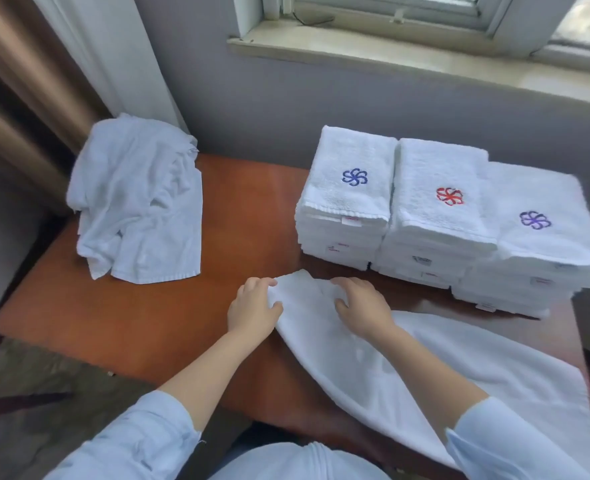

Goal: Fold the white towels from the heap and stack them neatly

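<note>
A white towel [477, 382] lies spread across the near right of the brown table [245, 216]. My left hand [252, 308] pinches its far corner. Beside it, my right hand [361, 308] presses down on the same end with bent fingers. At the table's far left sits the heap of crumpled white towels [137, 199]. Three stacks of folded towels stand side by side at the far right: one topped with a blue flower mark [349, 202], one with a red mark [439, 216], one with a purple mark [543, 237].
A grey wall and a window sill [390, 53] run behind the table. A curtain [16, 81] hangs at the far left. The table's left edge drops to a patterned floor [37, 393].
</note>
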Tool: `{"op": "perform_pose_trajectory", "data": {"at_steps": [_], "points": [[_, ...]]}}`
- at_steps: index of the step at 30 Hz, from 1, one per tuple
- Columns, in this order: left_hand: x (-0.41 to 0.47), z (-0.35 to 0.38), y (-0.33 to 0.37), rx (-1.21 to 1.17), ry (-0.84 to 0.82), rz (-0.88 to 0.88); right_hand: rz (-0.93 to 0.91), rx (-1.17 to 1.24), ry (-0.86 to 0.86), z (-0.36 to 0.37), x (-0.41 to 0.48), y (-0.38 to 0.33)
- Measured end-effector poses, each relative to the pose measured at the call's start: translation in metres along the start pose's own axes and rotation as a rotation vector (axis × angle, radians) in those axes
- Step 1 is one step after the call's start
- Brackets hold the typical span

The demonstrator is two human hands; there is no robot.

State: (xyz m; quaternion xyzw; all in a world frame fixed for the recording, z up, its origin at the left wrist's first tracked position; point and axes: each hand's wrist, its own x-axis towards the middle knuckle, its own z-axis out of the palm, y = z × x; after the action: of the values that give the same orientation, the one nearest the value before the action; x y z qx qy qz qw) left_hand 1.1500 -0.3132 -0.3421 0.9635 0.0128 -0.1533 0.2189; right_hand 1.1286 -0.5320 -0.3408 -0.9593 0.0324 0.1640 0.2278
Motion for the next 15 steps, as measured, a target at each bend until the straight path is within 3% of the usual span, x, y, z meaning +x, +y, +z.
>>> {"op": "perform_pose_trajectory", "data": {"at_steps": [5,10,12,15], "points": [[0.034,-0.008,-0.017,0.104,-0.075,0.041,0.126,-0.056,-0.080,0.013,0.033,-0.020],[0.051,-0.006,-0.025,0.054,-0.327,-0.142,0.290,-0.167,-0.124,0.015,0.040,-0.025],[0.050,-0.004,-0.027,-0.024,-0.387,-0.142,0.280,-0.097,-0.139,0.012,0.040,-0.027],[0.040,0.000,-0.027,-0.133,-0.340,-0.089,0.220,0.064,-0.246,0.004,0.040,-0.029]]}}
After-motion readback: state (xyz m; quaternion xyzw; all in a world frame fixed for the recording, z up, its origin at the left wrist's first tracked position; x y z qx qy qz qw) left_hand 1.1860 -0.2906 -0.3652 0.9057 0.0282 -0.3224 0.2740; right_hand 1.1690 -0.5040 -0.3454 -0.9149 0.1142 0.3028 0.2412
